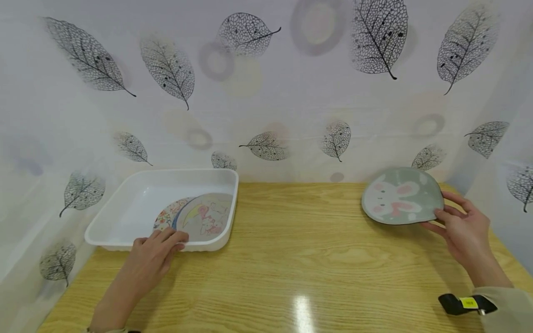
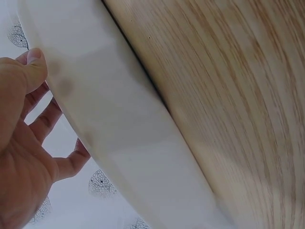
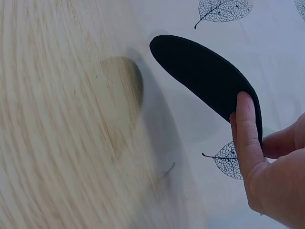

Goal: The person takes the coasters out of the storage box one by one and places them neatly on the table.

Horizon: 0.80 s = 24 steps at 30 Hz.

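Note:
On the right, my right hand pinches the edge of a grey-green mouse pad printed with a white and pink rabbit. Its plain black underside shows in the right wrist view, tilted above the table, with a finger against it. At the left, my left hand grips the near rim of a white plastic tray, thumb outside and the other fingers over the rim. Inside the tray's right half lie two overlapping round pads, a pale one with cartoon figures over a flowered one.
Tray and hands are over a light wood-grain table. A white curtain with a leaf print hangs behind the table and along its sides. A black strap with a yellow label is by the right sleeve.

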Tool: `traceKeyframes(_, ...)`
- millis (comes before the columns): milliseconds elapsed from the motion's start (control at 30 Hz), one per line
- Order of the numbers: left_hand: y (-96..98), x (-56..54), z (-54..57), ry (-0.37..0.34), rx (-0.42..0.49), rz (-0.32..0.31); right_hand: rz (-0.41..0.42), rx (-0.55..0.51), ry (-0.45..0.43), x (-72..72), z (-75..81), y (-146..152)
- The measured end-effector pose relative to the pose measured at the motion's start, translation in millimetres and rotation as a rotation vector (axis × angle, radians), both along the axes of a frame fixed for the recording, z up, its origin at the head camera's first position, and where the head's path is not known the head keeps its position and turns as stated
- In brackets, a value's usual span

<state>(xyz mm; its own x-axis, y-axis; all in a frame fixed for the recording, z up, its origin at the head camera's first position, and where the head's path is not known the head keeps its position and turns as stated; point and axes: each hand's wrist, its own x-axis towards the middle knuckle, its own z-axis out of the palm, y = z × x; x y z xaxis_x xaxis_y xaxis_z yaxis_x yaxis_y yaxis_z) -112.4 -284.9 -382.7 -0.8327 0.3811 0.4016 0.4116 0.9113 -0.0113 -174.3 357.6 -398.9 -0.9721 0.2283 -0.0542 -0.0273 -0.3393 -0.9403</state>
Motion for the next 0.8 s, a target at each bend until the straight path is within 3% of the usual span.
traceKeyframes(467,0.5,0.2,-0.6,-0.025,0.001,0.019,-0.043,0.048,-0.037,-1.5,-8.0,7.6)
traceKeyframes(800,0.0,-0.3,-1.8,0.026,0.014,-0.003,-0.035,0.067,-0.04,-4.8,-14.7,12.4)
